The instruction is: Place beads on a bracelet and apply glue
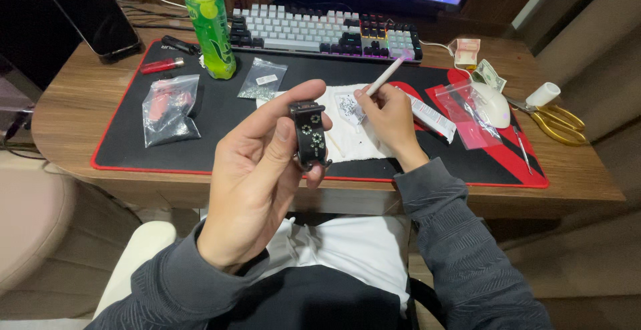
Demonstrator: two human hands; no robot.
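- I am holding a small black case (309,134) studded with tiny gems up in my left hand (257,170), pinching it between thumb and fingertips, raised in the air just off the front edge of the tabletop (87,96).
- My right hand (390,119) is gripping a white pen-like picker tool (384,77), its upper end pointing toward the keyboard (320,33) at the back edge and its tip hidden by my fingers, over the white cloth (354,136) near the middle of the black and red desk mat (220,113).
- Loose little gems (347,108) are lying on that cloth just beside my right fingers; a careless brush of my knuckles could be scattering them off the cloth and toward the front edge.
- My pinch on the case is light, so I judge it could be slipping into my lap if I press the tool against it too hard.
- A small clear bag (262,79) is lying near the green bottle (209,26) toward the back left; a wider bag (168,108) is sitting by the left edge.
- Gold scissors (557,121) are resting at the right edge, well apart from both hands.
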